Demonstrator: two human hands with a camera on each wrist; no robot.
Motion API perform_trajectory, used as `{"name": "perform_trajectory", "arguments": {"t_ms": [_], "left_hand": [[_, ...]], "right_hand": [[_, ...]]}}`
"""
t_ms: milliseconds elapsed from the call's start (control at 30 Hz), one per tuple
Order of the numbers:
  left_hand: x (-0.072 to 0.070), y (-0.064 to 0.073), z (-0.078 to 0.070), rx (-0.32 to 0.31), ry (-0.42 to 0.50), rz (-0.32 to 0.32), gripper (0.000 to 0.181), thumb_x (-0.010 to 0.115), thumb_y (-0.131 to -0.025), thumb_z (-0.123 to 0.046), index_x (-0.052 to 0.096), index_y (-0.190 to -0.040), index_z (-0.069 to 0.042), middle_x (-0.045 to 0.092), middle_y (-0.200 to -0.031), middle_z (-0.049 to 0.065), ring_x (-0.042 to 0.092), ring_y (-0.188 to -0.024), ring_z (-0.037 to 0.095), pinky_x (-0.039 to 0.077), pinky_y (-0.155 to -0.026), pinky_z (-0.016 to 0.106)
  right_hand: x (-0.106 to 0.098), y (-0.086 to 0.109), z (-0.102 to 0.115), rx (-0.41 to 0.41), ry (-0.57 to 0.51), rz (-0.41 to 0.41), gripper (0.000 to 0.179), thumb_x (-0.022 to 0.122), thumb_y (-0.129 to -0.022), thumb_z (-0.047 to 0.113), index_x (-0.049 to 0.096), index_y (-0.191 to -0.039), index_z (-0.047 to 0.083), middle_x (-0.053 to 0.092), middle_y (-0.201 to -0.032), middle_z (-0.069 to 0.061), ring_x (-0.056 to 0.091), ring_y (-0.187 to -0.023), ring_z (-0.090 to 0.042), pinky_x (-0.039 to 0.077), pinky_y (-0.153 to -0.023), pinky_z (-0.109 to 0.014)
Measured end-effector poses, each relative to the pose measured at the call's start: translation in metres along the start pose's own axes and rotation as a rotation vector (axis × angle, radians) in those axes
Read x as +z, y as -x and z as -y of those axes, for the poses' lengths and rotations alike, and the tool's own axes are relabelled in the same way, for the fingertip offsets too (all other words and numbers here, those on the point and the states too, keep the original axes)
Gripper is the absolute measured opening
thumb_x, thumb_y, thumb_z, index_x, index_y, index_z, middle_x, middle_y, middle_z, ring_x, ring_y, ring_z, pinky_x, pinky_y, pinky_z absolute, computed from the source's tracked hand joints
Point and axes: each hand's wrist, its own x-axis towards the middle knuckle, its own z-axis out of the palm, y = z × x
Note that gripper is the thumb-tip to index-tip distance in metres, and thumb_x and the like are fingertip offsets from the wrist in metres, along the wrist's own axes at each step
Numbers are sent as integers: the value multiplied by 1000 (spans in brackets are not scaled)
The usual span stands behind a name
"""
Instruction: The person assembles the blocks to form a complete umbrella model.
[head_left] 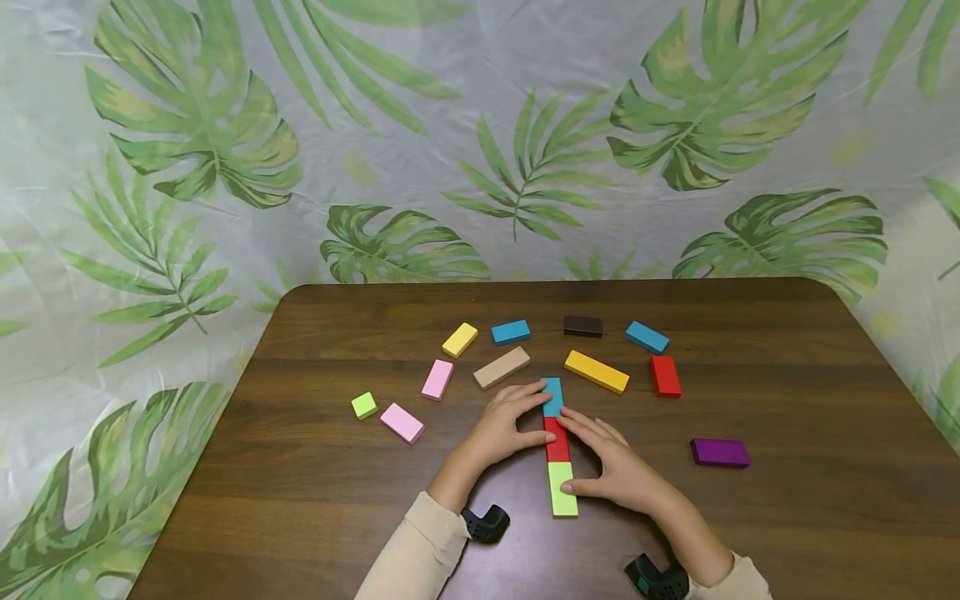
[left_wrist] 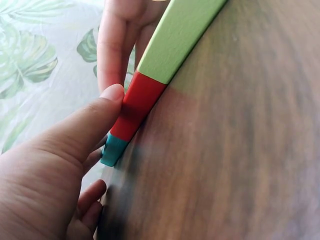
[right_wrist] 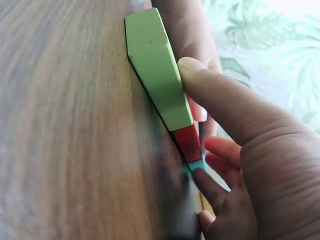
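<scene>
1. Well, a pale leaf-printed cloth [head_left: 420,167] fills the background, hanging behind the table and down both its sides.
2. The dark wooden table [head_left: 262,500] carries every block.
3. Two light sleeves, the left sleeve [head_left: 420,550] and the right sleeve [head_left: 731,579], come in from the near edge.
4. The left hand [head_left: 506,421] is spread, its fingers extended and gripping nothing; its thumb touches the red middle block and its forefinger reaches the blue far block.
5. The right hand [head_left: 618,467] is likewise spread, with nothing gripped; its thumb touches the light green near block, its fingers reaching toward the row's far part.
6. Black wrist devices sit at the left wrist [head_left: 487,525] and right wrist [head_left: 657,578].
7. Between the hands, three blocks lie end to end, touching, in a line leading away from the person: the light green near block [head_left: 562,500], the red middle block [head_left: 557,450] and the blue far block [head_left: 556,406].
8. Two long loose blocks flank the row's far end, tan [head_left: 502,368] to its left and orange-yellow [head_left: 597,372] to its right.
9. Shorter blocks arc around: purple [head_left: 720,452] and red [head_left: 666,376] on the right, blue [head_left: 647,337], dark brown [head_left: 583,327] and another blue [head_left: 511,332] at the back, yellow [head_left: 460,340] and two pinks [head_left: 437,380] on the left.
10. Smallest is a lime cube [head_left: 364,406], just beside the nearer pink.
</scene>
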Motion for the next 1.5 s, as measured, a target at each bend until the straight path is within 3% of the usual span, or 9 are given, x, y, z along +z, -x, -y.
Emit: {"name": "perform_trajectory", "arguments": {"t_ms": [367, 633, 1100, 1500], "left_hand": [[-1, 1, -1, 13, 4, 2, 61, 66, -78, -42, 50, -130, -14, 37, -139, -3, 33, -123, 18, 28, -99, 37], [-2, 3, -1, 14, 17, 11, 61, 68, -77, -42, 51, -129, -15, 39, -138, -3, 32, -124, 21, 25, -101, 41], [-2, 6, -3, 24, 1, 8, 61, 68, -76, -44, 52, -128, -16, 42, -135, -2, 36, -121, 19, 29, -98, 40], [1, 6, -3, 32, -9, -13, 61, 69, -75, -45, 53, -127, -16, 43, -134, -3, 37, -120, 18, 30, -98, 40]], "right_hand": [[-2, -2, -2, -11, 5, 29, 83, 73, -70, 44, 38, -138, 12, 26, -145, 0, 21, -131, -25, 6, -103, -51], [1, 0, 3, 3, 4, 12, 84, 75, -68, 44, 39, -136, 12, 27, -144, -2, 17, -129, -38, 7, -101, -56], [0, 0, 4, -28, 7, 13, 86, 75, -67, 44, 39, -136, 8, 30, -143, -4, 24, -130, -27, 5, -103, -52], [1, 0, 3, -32, 0, 12, 86, 76, -67, 42, 38, -136, 8, 29, -143, -4, 25, -129, -27, 4, -103, -50]]}}
